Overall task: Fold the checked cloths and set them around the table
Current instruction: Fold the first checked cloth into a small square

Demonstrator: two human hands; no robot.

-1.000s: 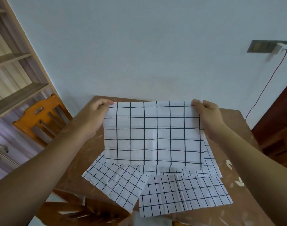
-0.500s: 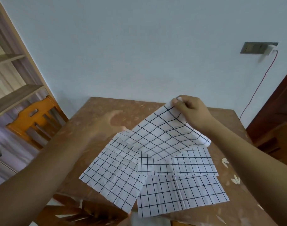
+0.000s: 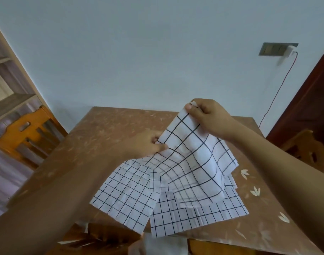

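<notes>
Head view: the right hand (image 3: 208,116) is raised over the far half of the table (image 3: 105,129), with thumb and fingers pinched on the top corner of a checked cloth (image 3: 190,162). The left hand (image 3: 145,144) is lower and to the left, and its thumb and fingertips pinch the same cloth at its left edge. The two hands are apart, with the cloth's upper edge slanting between them. From there the cloth sags down and toward the camera in a curved sheet, and its lower part comes down over the other cloths. A second cloth (image 3: 126,196) lies flat and turned at an angle on the left. A third cloth (image 3: 194,216) lies flat at the table's near edge, and more checked layers (image 3: 231,183) show from under the held cloth on the right. An orange wooden chair (image 3: 28,133) stands beside the table on the left.
</notes>
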